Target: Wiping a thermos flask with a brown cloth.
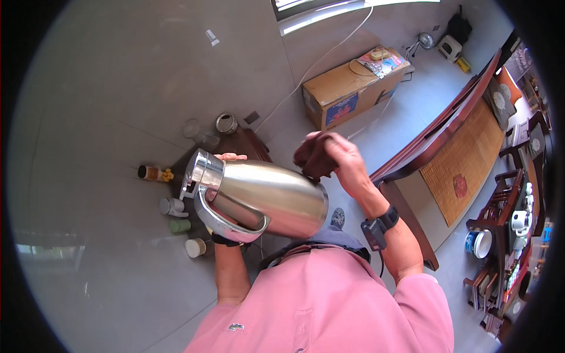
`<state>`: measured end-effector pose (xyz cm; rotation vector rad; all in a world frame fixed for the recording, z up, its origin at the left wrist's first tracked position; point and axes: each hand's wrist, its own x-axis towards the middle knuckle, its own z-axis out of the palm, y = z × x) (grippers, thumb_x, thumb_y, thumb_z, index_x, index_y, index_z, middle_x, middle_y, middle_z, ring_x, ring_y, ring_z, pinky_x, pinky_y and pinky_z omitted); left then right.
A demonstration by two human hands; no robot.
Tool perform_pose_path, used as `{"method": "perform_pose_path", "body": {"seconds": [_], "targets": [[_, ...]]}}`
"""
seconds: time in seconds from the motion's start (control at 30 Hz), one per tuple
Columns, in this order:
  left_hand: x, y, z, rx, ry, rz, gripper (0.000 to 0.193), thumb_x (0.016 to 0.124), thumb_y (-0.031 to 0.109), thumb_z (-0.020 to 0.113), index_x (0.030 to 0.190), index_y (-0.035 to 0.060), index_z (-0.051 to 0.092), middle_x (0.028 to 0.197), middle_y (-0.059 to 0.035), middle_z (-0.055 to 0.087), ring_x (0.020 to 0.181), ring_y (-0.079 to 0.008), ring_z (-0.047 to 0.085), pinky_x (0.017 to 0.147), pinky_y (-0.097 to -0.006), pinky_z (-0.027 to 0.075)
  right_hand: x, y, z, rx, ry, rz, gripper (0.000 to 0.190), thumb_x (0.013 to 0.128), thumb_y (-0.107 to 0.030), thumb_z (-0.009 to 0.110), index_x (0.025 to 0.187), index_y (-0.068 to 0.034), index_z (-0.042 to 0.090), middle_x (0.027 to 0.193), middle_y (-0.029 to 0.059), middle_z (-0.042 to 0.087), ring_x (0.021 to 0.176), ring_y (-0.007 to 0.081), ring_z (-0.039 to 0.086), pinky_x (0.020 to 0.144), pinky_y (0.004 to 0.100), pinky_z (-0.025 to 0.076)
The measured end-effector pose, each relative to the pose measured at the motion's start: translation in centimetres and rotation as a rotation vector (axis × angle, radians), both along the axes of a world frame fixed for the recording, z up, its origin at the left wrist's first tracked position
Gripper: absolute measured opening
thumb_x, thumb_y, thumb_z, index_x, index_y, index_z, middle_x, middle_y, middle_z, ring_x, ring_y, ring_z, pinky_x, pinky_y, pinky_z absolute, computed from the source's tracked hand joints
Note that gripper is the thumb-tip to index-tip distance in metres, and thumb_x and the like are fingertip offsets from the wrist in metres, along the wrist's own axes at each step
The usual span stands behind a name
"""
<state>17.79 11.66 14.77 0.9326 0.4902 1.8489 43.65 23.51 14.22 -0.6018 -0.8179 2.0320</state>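
A brushed stainless-steel vacuum jug (269,194) lies tilted on its side in the air before me, its lidded spout to the left and its base to the right. My left hand (231,156) grips it from behind; only some fingertips show past its upper edge, and the jug hides the rest. The looped handle (229,227) faces me. In my right hand (346,156) is a bunched dark brown cloth (315,156), held just above the jug near its base. Whether the cloth touches the metal I cannot tell.
Beyond the jug, a dark wooden side table (251,145) holds a glass jug (203,134), a jar (227,123), a grey-white mug (171,206) and a green cup (179,226). A wooden settee (410,212) stands at right. A cardboard box (353,88) sits by the wall.
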Motion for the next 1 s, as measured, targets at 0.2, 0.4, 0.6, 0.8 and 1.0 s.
{"method": "perform_pose_path", "body": {"seconds": [0.2, 0.4, 0.6, 0.8, 1.0], "targets": [[-0.1, -1.1, -1.6, -0.239, -0.049, 0.184, 0.061, 0.102, 0.045, 0.044, 0.142, -0.0011, 0.048, 0.136, -0.0165, 0.059, 0.129, -0.03, 0.056, 0.112, -0.044, 0.044, -2.5, -4.9, -1.6, 0.795, -0.715, -0.061, 0.03, 0.099, -0.009, 0.054, 0.124, 0.0, 0.067, 0.124, 0.0185, 0.067, 0.118, 0.0362, 0.063, 0.105, 0.0413, 0.048], [0.9, -1.0, -3.1, -0.413, -0.113, 0.511, 0.068, 0.095, 0.051, 0.059, 0.143, 0.0045, 0.05, 0.138, -0.0124, 0.06, 0.123, -0.0262, 0.06, 0.101, -0.0418, 0.052, -0.5, -8.1, -0.2, 1.34, -0.744, -0.1, 0.056, 0.081, 0.005, 0.067, 0.136, -0.001, 0.06, 0.146, 0.0177, 0.055, 0.137, 0.0409, 0.049, 0.113, 0.0508, 0.041], [-0.5, -0.7, -4.6, -0.491, 0.017, 0.318, 0.067, 0.096, 0.057, 0.055, 0.142, 0.009, 0.052, 0.132, -0.0053, 0.064, 0.107, -0.0196, 0.065, 0.08, -0.0313, 0.056, -2.9, -4.9, 0.3, 1.143, -0.534, -0.098, 0.045, 0.084, 0.013, 0.062, 0.127, 0.0, 0.067, 0.141, 0.0175, 0.059, 0.126, 0.0344, 0.061, 0.103, 0.0449, 0.052], [2.5, 0.2, -1.5, -0.53, 0.053, 0.279, 0.052, 0.091, 0.03, 0.071, 0.132, -0.0004, 0.059, 0.12, -0.0106, 0.068, 0.109, -0.0218, 0.067, 0.095, -0.0369, 0.055, -5.8, -3.7, 6.4, 1.373, -0.426, -0.088, 0.046, 0.082, 0.004, 0.067, 0.127, -0.002, 0.066, 0.142, 0.0193, 0.057, 0.13, 0.0387, 0.056, 0.107, 0.0455, 0.048], [1.6, -1.0, -2.8, -0.551, 0.058, 0.355, 0.05, 0.091, 0.031, 0.073, 0.127, -0.0011, 0.061, 0.115, -0.0107, 0.07, 0.103, -0.0208, 0.068, 0.092, -0.0356, 0.055, -4.2, -6.2, 2.6, 1.543, -0.546, -0.169, 0.042, 0.082, 0.002, 0.067, 0.124, -0.001, 0.068, 0.144, 0.0214, 0.054, 0.124, 0.0417, 0.06, 0.105, 0.0464, 0.052]]}}
